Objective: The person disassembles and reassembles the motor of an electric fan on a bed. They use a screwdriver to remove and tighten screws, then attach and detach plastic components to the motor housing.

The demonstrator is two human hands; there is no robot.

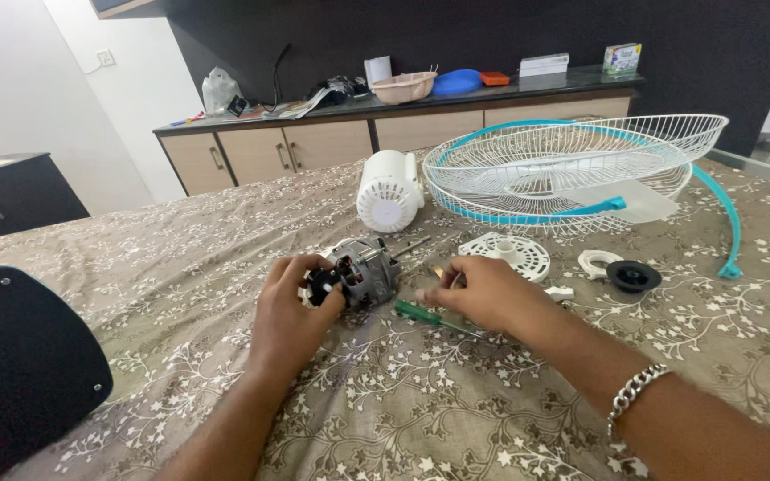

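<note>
**Motor on patterned bedspread**

Motor (365,270) on bedspread (225,267), below white wire guard (563,165). Gripped at black end by left hand (291,312). Pinched in right hand (483,294): probably green-handled screwdriver (421,313).

Both forearms are bare, with no sleeves to see up to the lower edge of the picture. The left hand (291,307) has no ring and no watch on it, and its wrist is bare too. On the wrist behind the right hand (492,294) sits a silver chain bracelet (632,392) with thick metal links, a little loose around the arm.
</note>
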